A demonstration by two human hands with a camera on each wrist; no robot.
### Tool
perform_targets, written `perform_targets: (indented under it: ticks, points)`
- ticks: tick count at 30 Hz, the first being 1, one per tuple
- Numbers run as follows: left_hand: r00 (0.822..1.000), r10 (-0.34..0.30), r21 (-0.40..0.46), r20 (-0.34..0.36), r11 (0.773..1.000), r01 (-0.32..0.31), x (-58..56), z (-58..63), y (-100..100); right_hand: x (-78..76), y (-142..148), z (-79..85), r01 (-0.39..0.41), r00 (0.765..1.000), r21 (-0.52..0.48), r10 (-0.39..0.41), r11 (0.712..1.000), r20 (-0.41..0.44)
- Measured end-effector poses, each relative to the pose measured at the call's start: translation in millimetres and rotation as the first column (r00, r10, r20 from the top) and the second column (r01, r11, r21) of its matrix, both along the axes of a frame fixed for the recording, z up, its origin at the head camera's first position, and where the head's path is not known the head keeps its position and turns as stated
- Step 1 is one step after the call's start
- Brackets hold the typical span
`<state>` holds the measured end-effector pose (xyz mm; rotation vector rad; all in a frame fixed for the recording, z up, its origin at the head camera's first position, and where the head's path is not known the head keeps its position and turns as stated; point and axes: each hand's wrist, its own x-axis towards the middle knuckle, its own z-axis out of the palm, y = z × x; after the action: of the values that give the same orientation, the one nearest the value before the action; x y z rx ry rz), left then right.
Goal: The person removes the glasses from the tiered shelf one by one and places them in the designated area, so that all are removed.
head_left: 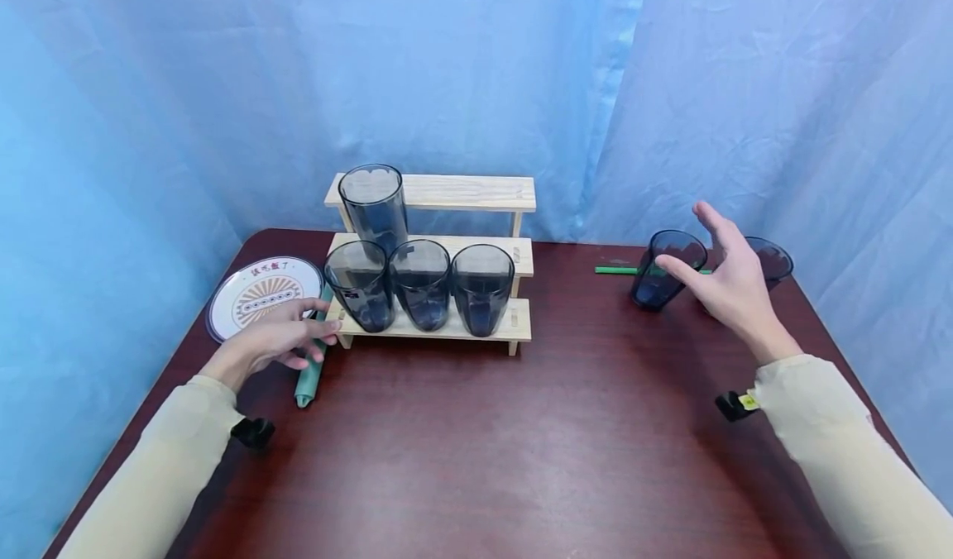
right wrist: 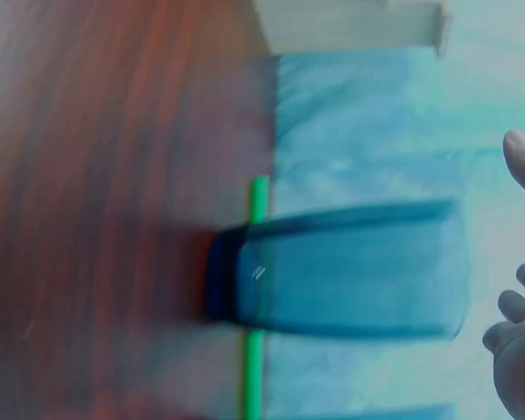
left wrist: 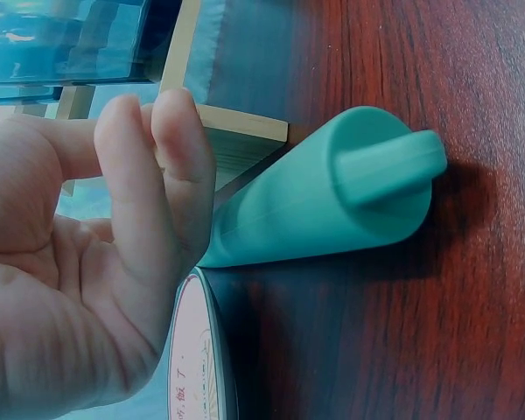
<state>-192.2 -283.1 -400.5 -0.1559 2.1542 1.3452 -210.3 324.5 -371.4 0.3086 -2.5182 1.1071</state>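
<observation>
Right hand [head_left: 733,282] spread wide near a dark glass [head_left: 655,288] that stands on the counter [head_left: 521,427]. From my remote post I see the left hand [head_left: 277,340] loosely bent (contact I cannot tell), beside the wooden rack [head_left: 469,193] and green roll [left wrist: 302,197].

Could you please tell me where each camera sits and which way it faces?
Head: on the head, facing forward and down at the rack; left hand, right hand and sleeves show.
Left wrist: on that wrist, facing the roll and plate; left hand shows.
Right wrist: on that wrist, facing a glass and stick; part of the right hand shows.
Head and left wrist share the roll.
</observation>
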Motion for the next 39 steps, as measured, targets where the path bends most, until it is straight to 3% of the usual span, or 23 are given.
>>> perform_targets:
  ticks: [6, 11, 18, 29, 35, 39]
  points:
    - [1.0, -0.008, -0.008, -0.007, 1.0, 0.008, 0.9, 1.3, -2.7, -0.7, -37.9, 25.7, -0.131, 0.991, -0.14, 0.13, 0.982, -0.017]
    - [1.0, -0.006, -0.021, -0.007, 1.0, 0.006, 1.4, 1.4, -5.9, -5.4, -76.3, 44.8, -0.243, 0.967, -0.286, 0.254, 0.927, 0.001]
    - [1.0, -0.013, -0.023, -0.007, 1.0, 0.013, 0.1, 2.9, -8.1, -16.9, -134.6, 66.5, -0.369, 0.923, -0.348, 0.383, 0.862, -0.029]
    - [1.0, -0.015, -0.031, -0.002, 0.999, 0.015, 3.6, 4.8, -11.5, -32.4, -215.2, 94.2, -0.489, 0.824, -0.422, 0.563, 0.763, 0.063]
    - [1.0, -0.01, -0.024, -0.009, 1.0, 0.01, 3.2, 2.4, -9.1, -44.2, -256.1, 99.9, -0.512, 0.778, -0.396, 0.607, 0.762, 0.161]
    - [1.0, -0.009, 0.003, -0.007, 1.0, 0.009, 1.3, -1.6, -2.2, -52.8, -275.5, 100.8, -0.521, 0.755, -0.338, 0.608, 0.784, 0.247]
